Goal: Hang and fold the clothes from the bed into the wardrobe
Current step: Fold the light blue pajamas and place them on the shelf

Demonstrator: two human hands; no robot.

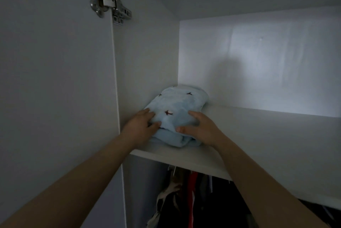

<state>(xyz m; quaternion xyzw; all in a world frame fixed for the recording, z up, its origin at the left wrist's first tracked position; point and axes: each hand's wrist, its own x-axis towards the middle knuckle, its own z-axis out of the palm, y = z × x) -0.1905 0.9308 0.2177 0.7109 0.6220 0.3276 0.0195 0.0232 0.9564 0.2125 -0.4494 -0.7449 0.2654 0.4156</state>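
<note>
Pale-blue fleecy folded garment with small dark motifs [175, 106] sits on the white wardrobe shelf [258, 135], clasped between the left grip [142, 124] and right grip [199, 128]. Each has its fingers curved over the top and its thumb against the front fold. By my reading, this piece is folded and almost placed. Dark hanging clothes [193, 200] below the grips suggest some hanging is done. The bed is out of view, so what remains cannot be told. Dim light blurs the hanging clothes.
</note>
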